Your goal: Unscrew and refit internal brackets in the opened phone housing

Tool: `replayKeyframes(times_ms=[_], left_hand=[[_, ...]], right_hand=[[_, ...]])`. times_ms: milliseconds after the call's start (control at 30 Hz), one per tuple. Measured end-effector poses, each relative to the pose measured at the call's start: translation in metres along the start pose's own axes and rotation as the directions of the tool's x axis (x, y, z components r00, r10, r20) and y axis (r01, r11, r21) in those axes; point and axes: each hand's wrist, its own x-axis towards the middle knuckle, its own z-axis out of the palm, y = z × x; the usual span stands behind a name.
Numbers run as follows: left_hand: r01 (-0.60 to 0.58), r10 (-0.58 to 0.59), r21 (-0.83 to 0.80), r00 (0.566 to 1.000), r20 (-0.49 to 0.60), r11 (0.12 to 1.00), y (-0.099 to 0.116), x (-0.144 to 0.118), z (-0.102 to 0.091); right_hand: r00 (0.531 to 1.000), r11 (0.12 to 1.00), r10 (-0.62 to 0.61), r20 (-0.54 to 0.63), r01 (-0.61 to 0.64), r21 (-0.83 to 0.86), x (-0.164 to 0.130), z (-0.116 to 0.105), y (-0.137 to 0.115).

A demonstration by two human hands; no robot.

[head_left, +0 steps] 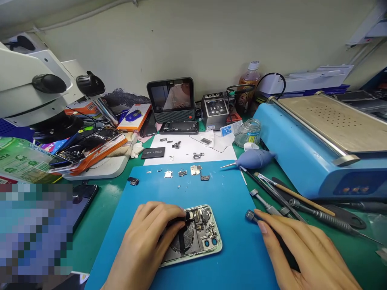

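On the blue mat (pixel 211 189) at the near middle of the tabletop (pixel 99 225) lies the opened phone (pixel 196 235), back shell up, its boards and coil bare. The left hand (pixel 145 241) rests across its left half, fingers (pixel 172 219) curled close together and pressing down on the inner parts near the top edge. A slip or too much pressure there could, I judge, bend a thin flex or crack a connector, since nothing else steadies the shell. The right hand (pixel 302 249) lies just beside the phone on the mat, its fingers closed round a dark screwdriver (pixel 254 217) whose knurled cap points toward the phone; if that hand sweeps sideways it could scatter things. Farther up the mat sit small loose brackets and screws (pixel 184 172), easily knocked away. Other tools (pixel 290 197) lie to the right, near the blue air blower (pixel 254 158).
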Motion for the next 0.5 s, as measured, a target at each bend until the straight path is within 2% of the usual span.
replayKeyframes(times_ms=[133,367,500], left_hand=[[-0.04,0.04,-0.011,0.999,-0.005,0.999,-0.0006,-0.0026,-0.0013],[-0.022,0.022,-0.051,1.0,-0.003,0.998,0.0014,-0.0022,-0.0018],[-0.009,0.006,-0.082,0.999,-0.037,0.997,0.0068,-0.0004,-0.0012]], right_hand=[[0.999,0.999,-0.038,0.011,0.039,-0.034,0.0055,-0.0038,-0.005],[1.0,0.999,-0.016,0.021,0.017,-0.046,0.0052,-0.0048,-0.0084],[1.0,0.999,-0.021,0.002,0.021,-0.035,0.0059,-0.0016,-0.0075]])
